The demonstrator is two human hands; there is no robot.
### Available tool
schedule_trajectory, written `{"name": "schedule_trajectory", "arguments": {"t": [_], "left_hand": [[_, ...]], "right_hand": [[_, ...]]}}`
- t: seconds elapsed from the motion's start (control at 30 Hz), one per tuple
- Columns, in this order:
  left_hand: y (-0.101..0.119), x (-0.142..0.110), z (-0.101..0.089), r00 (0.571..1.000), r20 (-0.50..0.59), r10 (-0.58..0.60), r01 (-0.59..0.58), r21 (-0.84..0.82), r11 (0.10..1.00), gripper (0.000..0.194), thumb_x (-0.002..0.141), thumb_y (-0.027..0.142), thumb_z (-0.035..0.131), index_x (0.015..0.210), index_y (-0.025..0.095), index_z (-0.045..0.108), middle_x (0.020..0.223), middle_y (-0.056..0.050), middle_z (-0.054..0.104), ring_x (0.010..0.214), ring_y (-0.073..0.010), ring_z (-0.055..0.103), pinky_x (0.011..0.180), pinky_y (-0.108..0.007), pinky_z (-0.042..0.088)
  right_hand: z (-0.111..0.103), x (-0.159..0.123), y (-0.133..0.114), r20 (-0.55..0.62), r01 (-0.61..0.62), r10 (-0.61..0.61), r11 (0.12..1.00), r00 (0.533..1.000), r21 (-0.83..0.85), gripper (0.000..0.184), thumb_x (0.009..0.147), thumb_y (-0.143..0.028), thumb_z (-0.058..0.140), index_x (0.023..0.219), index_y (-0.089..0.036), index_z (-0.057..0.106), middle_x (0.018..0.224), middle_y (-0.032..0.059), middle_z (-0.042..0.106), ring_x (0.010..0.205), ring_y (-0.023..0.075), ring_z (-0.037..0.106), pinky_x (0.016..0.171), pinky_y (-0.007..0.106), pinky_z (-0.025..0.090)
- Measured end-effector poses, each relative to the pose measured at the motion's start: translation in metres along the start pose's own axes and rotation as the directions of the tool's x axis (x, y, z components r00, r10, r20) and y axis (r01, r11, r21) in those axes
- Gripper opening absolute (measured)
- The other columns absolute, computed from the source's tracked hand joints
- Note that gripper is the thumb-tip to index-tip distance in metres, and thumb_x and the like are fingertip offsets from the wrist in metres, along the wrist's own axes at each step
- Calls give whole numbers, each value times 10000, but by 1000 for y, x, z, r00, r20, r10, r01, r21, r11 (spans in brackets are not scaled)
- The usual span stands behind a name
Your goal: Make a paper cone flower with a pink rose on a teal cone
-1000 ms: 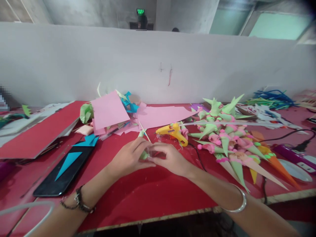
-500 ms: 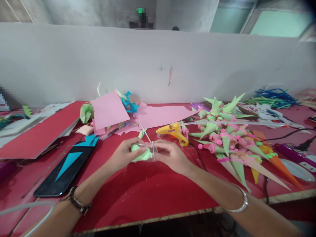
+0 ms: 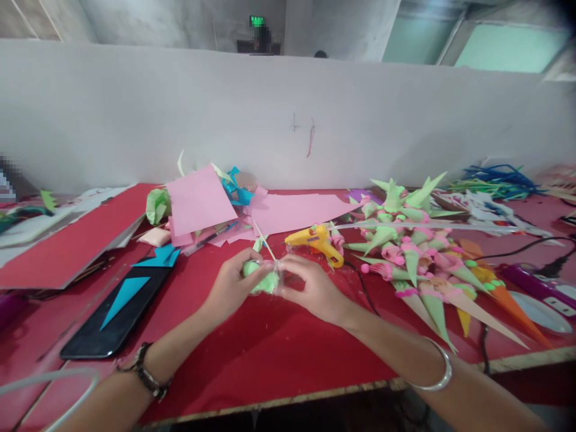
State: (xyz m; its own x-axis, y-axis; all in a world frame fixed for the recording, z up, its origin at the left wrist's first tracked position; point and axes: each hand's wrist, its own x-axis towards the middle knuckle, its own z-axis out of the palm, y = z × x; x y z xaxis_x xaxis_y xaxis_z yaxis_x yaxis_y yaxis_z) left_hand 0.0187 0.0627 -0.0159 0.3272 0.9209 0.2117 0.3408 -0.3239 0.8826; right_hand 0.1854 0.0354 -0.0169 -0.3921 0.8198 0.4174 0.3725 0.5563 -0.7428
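Observation:
Between my hands, above the red tabletop, is a small clear plastic bag of light green clay-like stuff (image 3: 264, 281). My left hand (image 3: 238, 281) is closed on its left part, with the thumb lying across the front. The fingers of my right hand (image 3: 306, 285) pinch the clear edge of the bag at its right side. Just behind my hands a thin pale stick (image 3: 264, 239) rests on the table. A yellow glue gun (image 3: 317, 241) lies beyond my right hand, its nozzle pointing left.
Paper cones and rolled pink pieces (image 3: 411, 252) are heaped on the right, by a purple power strip (image 3: 537, 288). At left a black phone (image 3: 119, 312) bears blue paper. Pink sheets (image 3: 200, 201) lie at the back, before a white partition (image 3: 202, 108).
The green bag was mostly hidden by my fingers; my left hand has turned and now shows its front. Since half a second ago the bag looks more bunched up.

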Motion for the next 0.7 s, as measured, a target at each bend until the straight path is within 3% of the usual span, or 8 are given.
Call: {"name": "schedule_trajectory", "arguments": {"t": [0.13, 0.3, 0.5, 0.6, 0.7], "left_hand": [[1, 1, 1, 991, 134, 5, 10, -114, 993, 243, 726, 385, 543, 758, 167, 442, 607, 51, 456, 490, -58, 428, 451, -171, 371], [-1, 3, 1, 945, 326, -5, 112, -312, 943, 316, 702, 342, 586, 915, 180, 419, 695, 35, 509, 557, -74, 500, 546, -214, 434], [1, 3, -2, 955, 293, -53, 160, -355, 921, 324, 697, 307, 591, 963, 177, 458, 802, 5, 533, 676, -98, 533, 632, -245, 457], [-1, 3, -2, 960, 273, -56, 146, -324, 935, 338, 706, 295, 582, 997, 180, 454, 829, -4, 544, 699, -107, 531, 625, -234, 446], [-5, 3, 0, 957, 283, -56, 155, -341, 927, 361, 711, 295, 580, 1025, 184, 439, 834, -7, 546, 694, -106, 529, 618, -232, 440]], "right_hand": [[2, 0, -1, -56, -4, 2, 1000, 998, -29, 79, 760, -211, 545, 833, -180, 541, 802, 20, 544, 746, 131, 518, 687, 251, 436], [0, 0, -1, -107, 22, -23, 1000, 994, -13, 37, 786, -169, 485, 782, -178, 521, 791, 27, 525, 747, 131, 519, 667, 236, 440], [-9, 3, 2, 36, 75, -71, 990, 997, -123, 159, 795, -212, 508, 934, -198, 584, 918, 42, 569, 878, 151, 531, 792, 279, 413], [-12, 3, 3, 113, 78, -58, 982, 992, -174, 190, 791, -218, 524, 969, -204, 589, 915, 42, 576, 876, 151, 536, 788, 274, 415], [-11, 2, 2, 114, 88, -64, 971, 991, -221, 207, 798, -209, 513, 997, -186, 568, 909, 50, 570, 863, 150, 532, 771, 268, 420]]}}
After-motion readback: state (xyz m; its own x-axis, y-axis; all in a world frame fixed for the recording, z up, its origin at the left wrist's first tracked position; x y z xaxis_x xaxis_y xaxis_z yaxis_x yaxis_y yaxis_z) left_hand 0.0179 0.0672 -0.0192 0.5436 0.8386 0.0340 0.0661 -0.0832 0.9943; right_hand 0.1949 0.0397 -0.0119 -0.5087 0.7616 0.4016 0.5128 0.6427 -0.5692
